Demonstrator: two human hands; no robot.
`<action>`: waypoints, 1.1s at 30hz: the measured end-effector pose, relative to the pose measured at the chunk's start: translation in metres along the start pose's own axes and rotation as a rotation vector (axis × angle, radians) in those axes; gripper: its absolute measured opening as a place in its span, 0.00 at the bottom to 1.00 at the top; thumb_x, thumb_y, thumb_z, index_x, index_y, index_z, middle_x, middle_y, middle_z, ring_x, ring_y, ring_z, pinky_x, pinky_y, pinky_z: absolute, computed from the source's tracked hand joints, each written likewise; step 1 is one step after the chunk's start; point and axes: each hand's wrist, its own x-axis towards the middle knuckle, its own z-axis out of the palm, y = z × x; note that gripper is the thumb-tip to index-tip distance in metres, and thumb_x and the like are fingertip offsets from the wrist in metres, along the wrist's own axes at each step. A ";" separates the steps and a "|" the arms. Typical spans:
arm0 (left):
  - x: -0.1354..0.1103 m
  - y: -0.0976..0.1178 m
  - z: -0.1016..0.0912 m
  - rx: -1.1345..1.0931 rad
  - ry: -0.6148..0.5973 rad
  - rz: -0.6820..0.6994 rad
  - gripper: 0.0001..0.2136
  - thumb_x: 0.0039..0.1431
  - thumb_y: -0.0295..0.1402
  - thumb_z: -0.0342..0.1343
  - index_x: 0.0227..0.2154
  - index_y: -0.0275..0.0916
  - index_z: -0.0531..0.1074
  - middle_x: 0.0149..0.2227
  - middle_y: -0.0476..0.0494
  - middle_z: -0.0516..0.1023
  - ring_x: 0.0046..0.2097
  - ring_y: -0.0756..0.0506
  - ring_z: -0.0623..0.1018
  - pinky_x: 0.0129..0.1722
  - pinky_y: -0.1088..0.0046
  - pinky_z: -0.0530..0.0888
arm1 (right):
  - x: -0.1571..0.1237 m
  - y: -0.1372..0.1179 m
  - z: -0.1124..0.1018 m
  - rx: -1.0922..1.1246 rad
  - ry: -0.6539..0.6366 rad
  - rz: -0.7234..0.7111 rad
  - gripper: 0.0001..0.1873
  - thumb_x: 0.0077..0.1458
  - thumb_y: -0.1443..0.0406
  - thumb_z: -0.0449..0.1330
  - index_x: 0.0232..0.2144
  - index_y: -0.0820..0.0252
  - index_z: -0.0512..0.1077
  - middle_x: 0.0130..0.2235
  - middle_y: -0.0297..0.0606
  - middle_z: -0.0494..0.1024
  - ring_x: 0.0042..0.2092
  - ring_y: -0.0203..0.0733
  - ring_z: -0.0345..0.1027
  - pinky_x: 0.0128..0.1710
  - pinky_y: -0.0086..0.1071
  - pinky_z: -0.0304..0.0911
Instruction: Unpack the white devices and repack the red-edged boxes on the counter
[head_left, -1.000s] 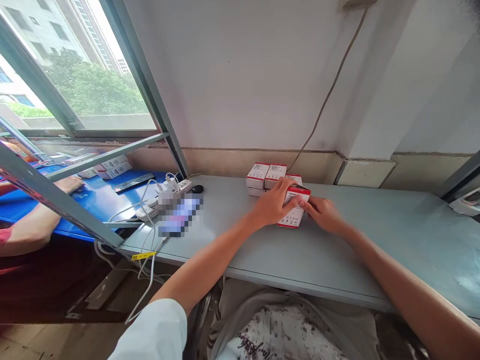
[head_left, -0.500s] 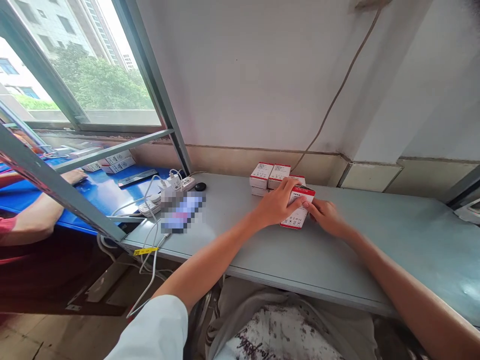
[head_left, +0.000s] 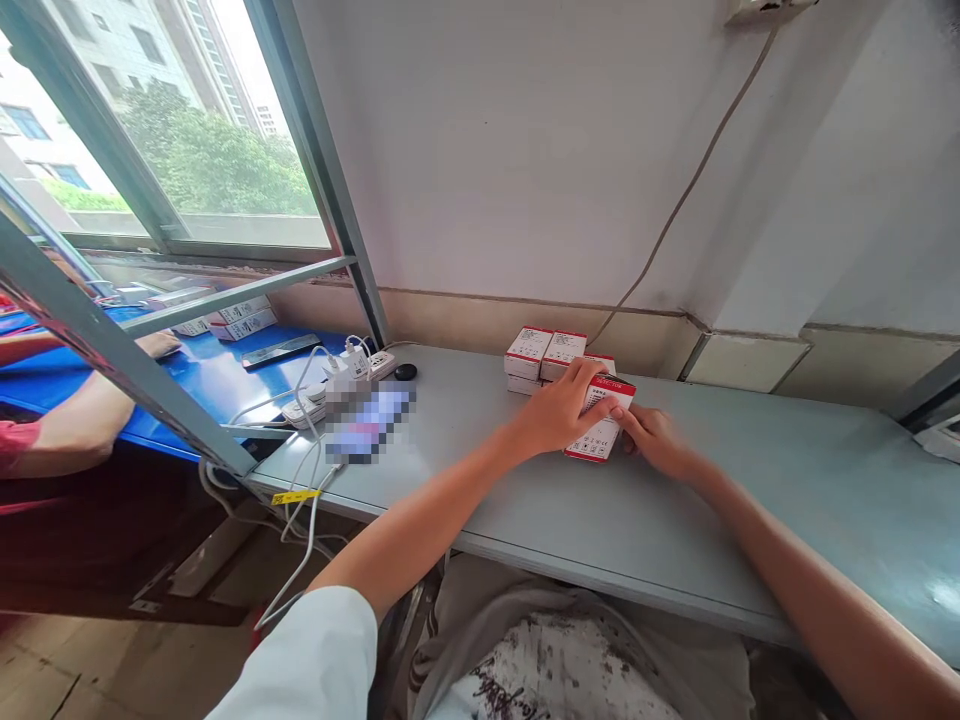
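A small white cardboard box with a red band along its top stands tilted on the grey table, its printed side facing me. My left hand grips it from the left, fingers over the upper back and thumb across the front. On the right edge, my right hand pinches the same box near its top corner; some of its fingers are hidden behind the box. Just behind, similar red-and-white boxes are stacked, partly covered by my left hand.
Left of my arm lies a blurred-out phone with a white cable. Near it are a power strip and a round black object. Beyond a metal frame, another person's arm rests at a blue table.
The view has shifted slightly, so everything sits a little further right. Both hands keep their hold on the box, with barely any visible movement.
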 end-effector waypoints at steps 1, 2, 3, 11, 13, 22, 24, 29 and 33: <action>0.000 0.000 0.000 0.002 -0.003 -0.004 0.21 0.78 0.50 0.49 0.66 0.51 0.60 0.67 0.39 0.69 0.59 0.36 0.80 0.46 0.56 0.82 | 0.000 0.001 0.001 0.003 -0.003 -0.001 0.37 0.71 0.33 0.43 0.30 0.52 0.71 0.23 0.36 0.78 0.25 0.47 0.74 0.29 0.38 0.67; 0.000 0.001 0.000 0.003 -0.003 -0.004 0.20 0.78 0.50 0.49 0.66 0.51 0.60 0.68 0.39 0.69 0.59 0.36 0.80 0.46 0.56 0.82 | 0.001 0.003 0.001 0.005 -0.004 0.001 0.37 0.71 0.33 0.43 0.30 0.52 0.70 0.23 0.36 0.78 0.25 0.46 0.74 0.29 0.38 0.67; 0.000 0.001 -0.001 0.004 -0.003 -0.003 0.20 0.78 0.50 0.48 0.65 0.51 0.61 0.68 0.39 0.69 0.59 0.36 0.80 0.46 0.56 0.82 | 0.001 0.004 0.001 0.008 -0.008 0.005 0.37 0.71 0.33 0.43 0.30 0.53 0.70 0.23 0.36 0.78 0.25 0.46 0.74 0.29 0.38 0.67; -0.001 -0.001 0.000 -0.005 0.003 0.014 0.21 0.78 0.51 0.48 0.66 0.51 0.60 0.67 0.39 0.69 0.59 0.36 0.80 0.46 0.57 0.81 | 0.002 0.006 0.002 0.013 -0.017 0.030 0.38 0.70 0.32 0.42 0.29 0.53 0.69 0.23 0.36 0.78 0.26 0.46 0.73 0.30 0.38 0.66; -0.001 -0.001 0.001 0.001 0.000 0.010 0.21 0.78 0.51 0.48 0.66 0.51 0.60 0.67 0.39 0.69 0.60 0.36 0.80 0.46 0.57 0.81 | 0.002 0.005 0.001 0.014 -0.015 0.026 0.38 0.70 0.32 0.42 0.29 0.52 0.70 0.23 0.36 0.77 0.26 0.46 0.73 0.30 0.39 0.66; -0.001 -0.001 0.001 -0.007 0.002 0.015 0.21 0.78 0.50 0.49 0.67 0.51 0.60 0.66 0.39 0.69 0.59 0.36 0.80 0.45 0.58 0.81 | 0.002 0.010 0.003 0.056 -0.028 0.055 0.39 0.69 0.31 0.43 0.29 0.53 0.71 0.24 0.37 0.77 0.26 0.47 0.72 0.28 0.38 0.66; -0.001 -0.001 0.001 0.002 -0.002 0.012 0.21 0.78 0.50 0.48 0.67 0.50 0.59 0.67 0.39 0.69 0.60 0.36 0.80 0.45 0.59 0.81 | 0.002 0.012 0.003 0.057 -0.028 0.065 0.39 0.69 0.31 0.43 0.28 0.53 0.71 0.24 0.38 0.78 0.27 0.47 0.73 0.29 0.38 0.66; -0.002 -0.001 0.001 0.010 0.001 0.020 0.21 0.79 0.50 0.48 0.67 0.50 0.58 0.68 0.40 0.68 0.60 0.36 0.80 0.44 0.59 0.81 | 0.002 0.013 0.001 0.065 -0.045 0.083 0.39 0.69 0.31 0.44 0.29 0.53 0.72 0.26 0.38 0.79 0.27 0.47 0.73 0.29 0.39 0.67; -0.001 0.000 0.001 0.011 -0.007 0.016 0.21 0.78 0.50 0.48 0.67 0.49 0.59 0.68 0.39 0.68 0.60 0.36 0.80 0.44 0.59 0.81 | 0.002 0.012 0.000 0.044 -0.040 0.086 0.39 0.70 0.32 0.43 0.27 0.53 0.71 0.26 0.38 0.79 0.28 0.47 0.74 0.31 0.40 0.67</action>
